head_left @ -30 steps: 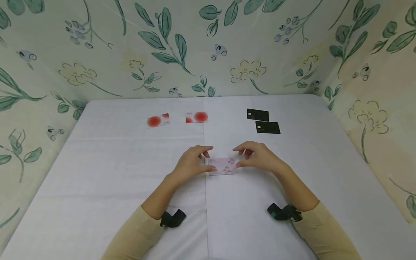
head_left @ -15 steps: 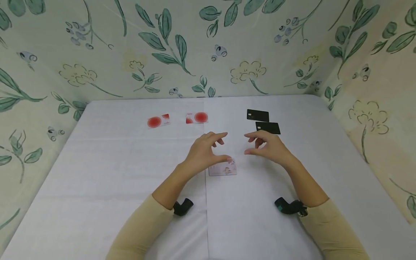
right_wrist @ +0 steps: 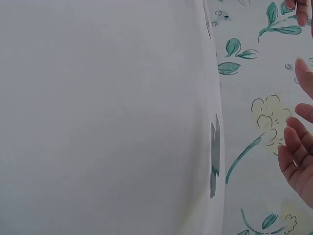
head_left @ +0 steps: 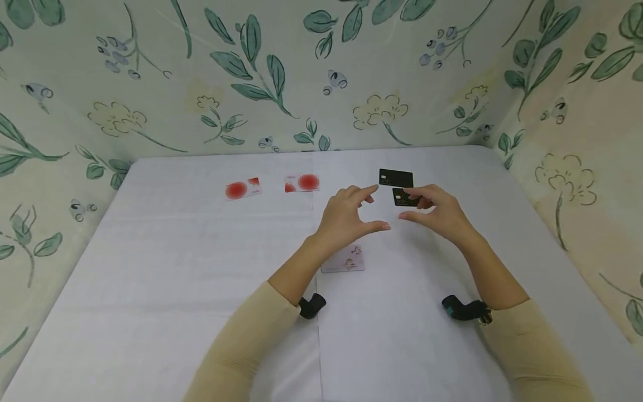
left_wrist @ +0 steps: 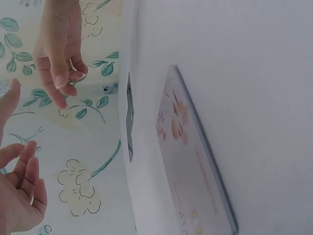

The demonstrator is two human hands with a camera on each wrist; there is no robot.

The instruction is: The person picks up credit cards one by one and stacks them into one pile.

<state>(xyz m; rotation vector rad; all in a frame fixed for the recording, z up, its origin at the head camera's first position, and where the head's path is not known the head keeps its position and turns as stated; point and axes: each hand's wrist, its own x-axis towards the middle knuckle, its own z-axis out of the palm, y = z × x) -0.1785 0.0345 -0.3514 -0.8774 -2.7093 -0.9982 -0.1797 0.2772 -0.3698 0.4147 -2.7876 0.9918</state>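
Note:
My left hand [head_left: 348,215] hovers over the table with thumb and fingers spread and nothing between them. To its right is my right hand [head_left: 438,215], also holding nothing, its fingertips overlapping the nearer black card [head_left: 399,197] in the head view. Just behind lies the other black card [head_left: 396,178]. A pale pink card [head_left: 346,260] with a flower print lies below my left hand, partly covered by the wrist in the head view. In the left wrist view the pink card [left_wrist: 183,147] shows a thick edge, and both hands are raised above the tabletop.
Two red-and-white cards, the left one [head_left: 243,190] slightly tilted and the right one [head_left: 302,183] nearly straight, lie at the back left. White cloth [head_left: 150,279] covers the table, and a leaf-patterned curtain [head_left: 281,72] stands behind it.
Both hands have left the pink card and moved up and to the right, toward the black cards. The pink card stays where it was on the cloth.

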